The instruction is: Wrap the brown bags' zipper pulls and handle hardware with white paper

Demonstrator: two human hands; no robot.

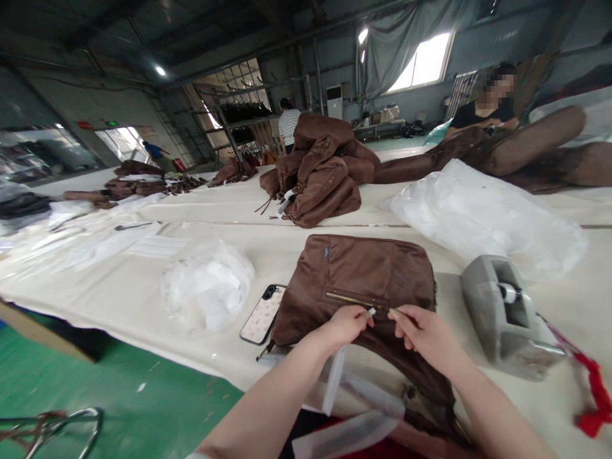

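Observation:
A brown bag lies flat on the table in front of me, its short zipper running across the panel. My left hand is closed in a pinch at the zipper's right end, with a small whitish strip between thumb and finger. Close beside it, my right hand also pinches, just right of the zipper end; what it holds is too small to tell. Translucent strips hang below my left wrist. The bag's lower part droops toward me between my forearms.
A patterned phone and a clear bag of white scraps lie left. To the right stand a grey tape dispenser, a large plastic bag and a red ribbon. Brown bags are heaped behind; a person sits across.

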